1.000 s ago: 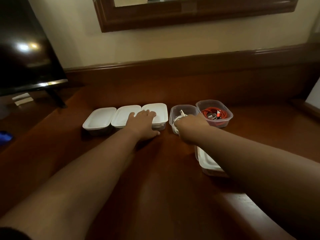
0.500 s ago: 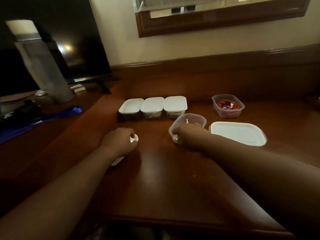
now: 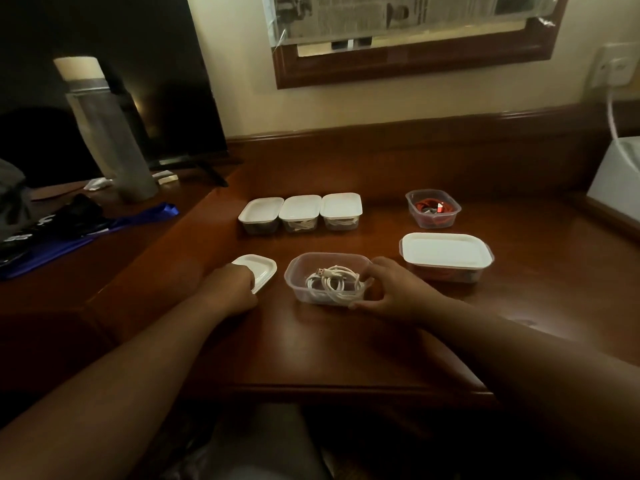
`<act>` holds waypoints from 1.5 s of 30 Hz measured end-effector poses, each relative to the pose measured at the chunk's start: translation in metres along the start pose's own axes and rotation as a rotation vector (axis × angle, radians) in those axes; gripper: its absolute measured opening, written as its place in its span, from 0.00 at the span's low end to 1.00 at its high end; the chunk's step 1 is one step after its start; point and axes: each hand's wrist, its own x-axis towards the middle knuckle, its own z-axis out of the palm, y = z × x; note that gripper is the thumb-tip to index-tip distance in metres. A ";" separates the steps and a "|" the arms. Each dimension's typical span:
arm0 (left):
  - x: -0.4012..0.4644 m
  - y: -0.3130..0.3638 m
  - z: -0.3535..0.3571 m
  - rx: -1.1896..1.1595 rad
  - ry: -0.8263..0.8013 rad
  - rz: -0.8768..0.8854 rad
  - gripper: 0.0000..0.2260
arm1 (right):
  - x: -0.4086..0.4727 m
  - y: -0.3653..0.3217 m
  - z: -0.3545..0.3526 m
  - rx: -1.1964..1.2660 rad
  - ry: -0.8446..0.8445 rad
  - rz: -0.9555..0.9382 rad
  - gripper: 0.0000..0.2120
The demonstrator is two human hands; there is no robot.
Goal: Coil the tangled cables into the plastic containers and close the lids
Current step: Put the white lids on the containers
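Observation:
An open clear container (image 3: 304, 275) sits near the desk's front, with a coiled white cable (image 3: 332, 282) inside. My right hand (image 3: 391, 289) grips its right end, thumb under the near corner and fingers over the rim. Left of it lies a white lid (image 3: 258, 270), whose near edge my left hand (image 3: 235, 289) holds with curled fingers. Three small lidded containers (image 3: 300, 213) stand in a row behind. An open container (image 3: 433, 207) with a red cable sits at the back right. A larger lidded container (image 3: 446, 256) stands right of my right hand.
A tall grey bottle (image 3: 107, 133) and a dark screen (image 3: 173, 81) stand at the back left, with a blue strap (image 3: 104, 226) and dark items on the lower side surface. A white box (image 3: 616, 178) sits at the far right. The desk's front edge (image 3: 346, 389) is close to me.
The open container with the white cable came nearer to me with my right hand. My left hand brought a white lid from the back row to the container's left. The view tilted up.

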 end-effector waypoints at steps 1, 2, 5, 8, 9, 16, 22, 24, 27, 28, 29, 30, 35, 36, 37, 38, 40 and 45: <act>0.000 0.002 -0.001 0.020 -0.014 0.004 0.12 | 0.000 0.000 0.001 0.034 0.005 0.011 0.30; 0.000 0.003 -0.001 0.039 -0.019 0.010 0.12 | 0.000 -0.001 0.002 0.064 0.019 0.022 0.28; 0.001 0.006 0.000 0.112 -0.017 0.022 0.12 | 0.003 -0.006 0.006 0.150 0.073 0.068 0.18; 0.003 0.011 0.003 0.183 -0.002 0.034 0.13 | 0.002 -0.002 0.017 0.250 0.123 0.073 0.18; 0.003 0.013 0.002 0.200 0.012 0.035 0.13 | 0.001 0.000 0.022 0.277 0.144 0.069 0.19; 0.003 0.018 -0.017 -0.094 0.291 0.061 0.12 | 0.001 0.006 0.027 0.375 0.153 0.113 0.33; -0.014 0.052 -0.011 -0.262 0.495 0.420 0.07 | 0.002 0.009 0.027 0.446 0.150 0.124 0.43; -0.019 0.061 -0.009 -0.274 0.511 0.546 0.07 | 0.002 0.010 0.026 0.450 0.138 0.126 0.48; -0.022 0.069 -0.006 -0.283 0.512 0.666 0.08 | 0.000 0.009 0.026 0.455 0.146 0.106 0.52; -0.021 0.070 -0.003 -0.284 0.498 0.684 0.08 | 0.000 0.009 0.026 0.447 0.153 0.096 0.51; -0.020 0.072 -0.001 -0.297 0.469 0.684 0.08 | -0.001 0.009 0.026 0.430 0.156 0.088 0.51; -0.018 0.072 0.001 -0.323 0.438 0.674 0.09 | -0.001 0.008 0.026 0.409 0.154 0.081 0.49; -0.012 0.072 0.004 -0.472 0.341 0.605 0.05 | -0.004 0.007 0.025 0.394 0.128 0.055 0.38; -0.010 0.073 0.003 -0.488 0.321 0.581 0.03 | -0.005 0.007 0.025 0.414 0.116 0.049 0.37; -0.008 0.075 0.001 -0.500 0.292 0.550 0.03 | -0.005 0.007 0.024 0.437 0.104 0.041 0.35; -0.006 0.077 -0.001 -0.515 0.250 0.515 0.05 | -0.005 0.007 0.023 0.467 0.097 0.033 0.33; -0.002 0.081 -0.004 -0.562 0.147 0.453 0.09 | -0.004 0.007 0.024 0.513 0.091 0.039 0.28; 0.006 0.086 0.005 -0.484 0.139 0.438 0.08 | 0.001 0.005 0.029 0.428 0.130 0.063 0.28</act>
